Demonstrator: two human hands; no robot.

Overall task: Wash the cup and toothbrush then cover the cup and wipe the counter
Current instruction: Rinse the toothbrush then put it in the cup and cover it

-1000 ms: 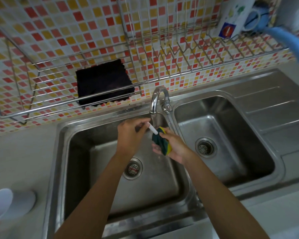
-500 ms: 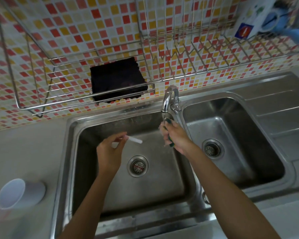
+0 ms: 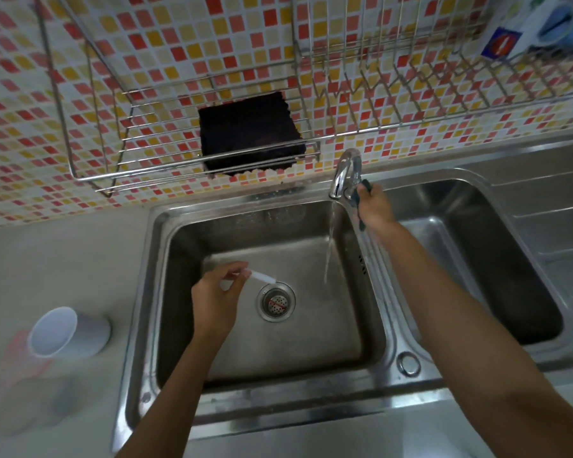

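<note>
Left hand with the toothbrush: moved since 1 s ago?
Yes. The left hand holding the toothbrush has dropped away from the faucet spout and is now beside the left basin's drain strainer.

Bare left hand point(image 3: 216, 300), bare right hand point(image 3: 376, 209), bare forearms point(image 3: 460, 312)

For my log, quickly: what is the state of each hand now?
Left hand: pinches the toothbrush.
Right hand: grips the sponge by the faucet.

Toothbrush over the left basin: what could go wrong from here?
The left hand only pinches the toothbrush, near the drain; it may slip, land there and get dirty. The right hand grips the sponge while at the tap, so the sponge might drop.
</note>
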